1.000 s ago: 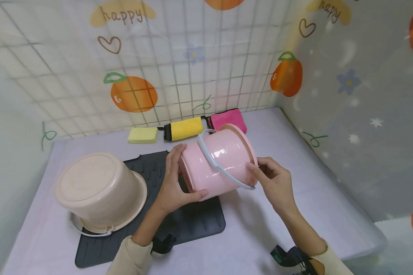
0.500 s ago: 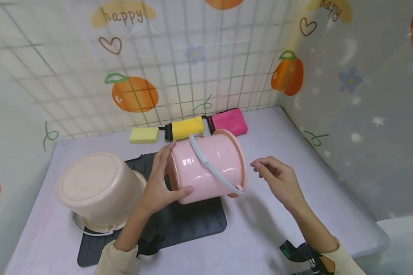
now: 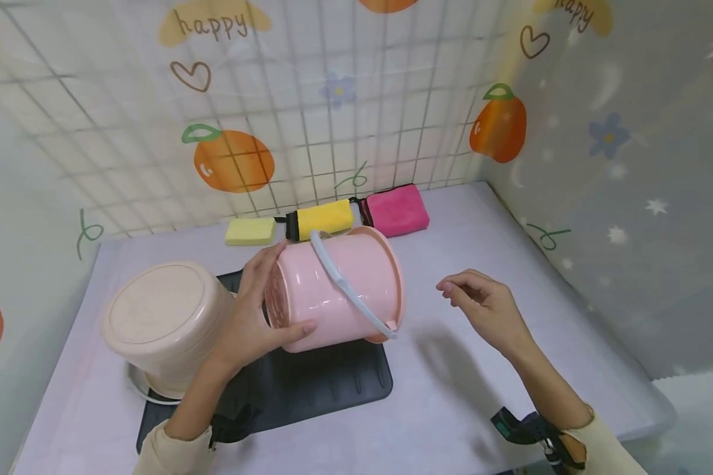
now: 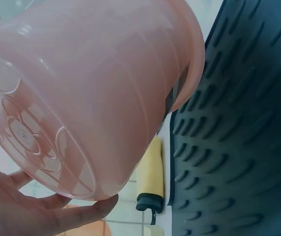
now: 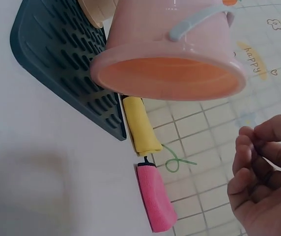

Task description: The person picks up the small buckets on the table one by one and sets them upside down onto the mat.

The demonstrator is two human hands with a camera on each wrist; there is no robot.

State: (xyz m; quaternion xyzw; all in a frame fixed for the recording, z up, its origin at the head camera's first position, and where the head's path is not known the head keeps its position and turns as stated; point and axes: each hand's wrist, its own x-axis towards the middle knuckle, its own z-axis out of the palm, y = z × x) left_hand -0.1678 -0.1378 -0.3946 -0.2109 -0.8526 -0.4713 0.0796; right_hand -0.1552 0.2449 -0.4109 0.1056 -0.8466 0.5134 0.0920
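A glossy pink bucket (image 3: 333, 310) is held on its side above the dark ribbed mat (image 3: 339, 382), its mouth turned to the right. My left hand (image 3: 243, 330) grips it around the base, thumb in front and fingers behind. In the left wrist view the bucket's patterned bottom (image 4: 27, 137) shows against the palm. The pale blue handle (image 3: 347, 287) lies across its side. My right hand (image 3: 490, 313) hovers to the right of the rim, apart from it, fingers loosely bent and holding nothing. The right wrist view looks at the orange-tinted inside (image 5: 170, 78) of the bucket.
A beige basin-like bucket (image 3: 166, 310) stands upside down at the mat's left end. Along the back wall lie a pale yellow sponge (image 3: 250, 231), a yellow cloth roll (image 3: 323, 218) and a bright pink cloth bundle (image 3: 397, 210). A patterned curtain surrounds the white tabletop (image 3: 451, 396).
My right hand has let go of the bucket's rim. The left hand has carried the bucket to the left, away from the right hand, and its bottom shows more.
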